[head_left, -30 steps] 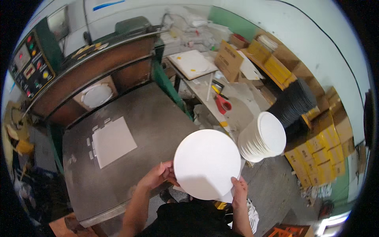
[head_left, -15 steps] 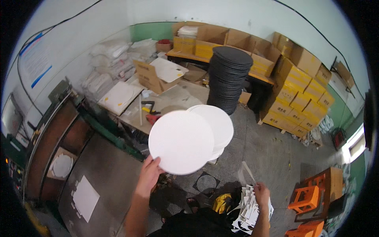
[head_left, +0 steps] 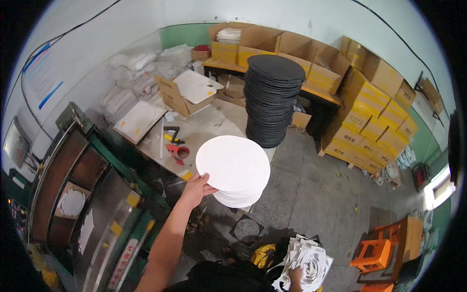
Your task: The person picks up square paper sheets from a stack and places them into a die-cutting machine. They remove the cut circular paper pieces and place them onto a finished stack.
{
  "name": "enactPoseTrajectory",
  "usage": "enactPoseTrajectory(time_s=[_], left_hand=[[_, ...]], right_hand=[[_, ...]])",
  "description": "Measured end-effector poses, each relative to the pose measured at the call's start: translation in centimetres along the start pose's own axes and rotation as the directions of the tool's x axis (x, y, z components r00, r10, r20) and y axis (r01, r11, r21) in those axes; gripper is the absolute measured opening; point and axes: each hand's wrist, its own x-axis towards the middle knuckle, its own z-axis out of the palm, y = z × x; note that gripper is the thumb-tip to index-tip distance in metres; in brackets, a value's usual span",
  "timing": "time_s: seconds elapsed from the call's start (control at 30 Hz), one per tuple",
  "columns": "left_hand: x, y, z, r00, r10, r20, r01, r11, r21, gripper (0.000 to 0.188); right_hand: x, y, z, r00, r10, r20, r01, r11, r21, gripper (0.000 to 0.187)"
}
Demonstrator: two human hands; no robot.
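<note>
My left hand (head_left: 197, 190) pinches the near left edge of a white round disc (head_left: 233, 163), thumb on top. The disc lies over a stack of white discs (head_left: 239, 198), nearly lined up with it. Down at the lower right, my right hand (head_left: 295, 275) reaches onto a heap of white cut-out scraps (head_left: 309, 258). Its fingers are mostly hidden, so any hold on a scrap does not show. Just behind the white stack rises a tall stack of black discs (head_left: 274, 102).
A worktable (head_left: 219, 117) bears a red tape dispenser (head_left: 179, 152) and an open carton (head_left: 175, 97). At left stands a green machine (head_left: 114, 160) holding a partly hidden white sheet (head_left: 86, 231). Taped cartons (head_left: 362, 117) are piled right, beyond an orange stool (head_left: 372, 258).
My left hand has brought the disc over the white stack. My right hand has lowered a thin white scrap to the heap. The machine's barred part now covers much of the sheet at left.
</note>
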Motion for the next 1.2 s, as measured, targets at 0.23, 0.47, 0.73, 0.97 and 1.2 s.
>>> enactPoseTrajectory(time_s=[0.23, 0.47, 0.73, 0.97, 1.2], left_hand=[[-0.8, 2.2, -2.0, 0.993, -0.09, 0.073, 0.082, 0.991, 0.104, 0.05], [-24.5, -8.0, -17.8, 0.833, 0.133, -0.537, -0.078, 0.989, 0.123, 0.025], [-68.6, -39.3, -28.8, -0.486, -0.045, -0.873, 0.005, 0.999, -0.054, 0.02], [-90.7, -47.3, -13.8, -0.993, -0.047, -0.105, -0.021, 0.972, -0.236, 0.048], [-92.6, -47.4, -13.5, -0.919, -0.207, -0.337, -0.284, 0.938, 0.197, 0.041]], right_hand=[[3.0, -14.5, 8.3, 0.331, -0.637, 0.697, 0.943, 0.243, -0.226, 0.026], [-1.8, -25.7, 4.2, 0.435, -0.305, 0.847, -0.134, 0.909, 0.396, 0.019], [-12.4, -33.0, 7.5, 0.458, -0.361, 0.812, 0.513, 0.853, 0.09, 0.019], [-24.3, -39.0, 14.3, 0.257, -0.422, 0.87, 0.894, 0.445, -0.048, 0.021], [-32.4, -39.8, 18.8, 0.019, -0.455, 0.891, 0.988, 0.144, 0.053, 0.023]])
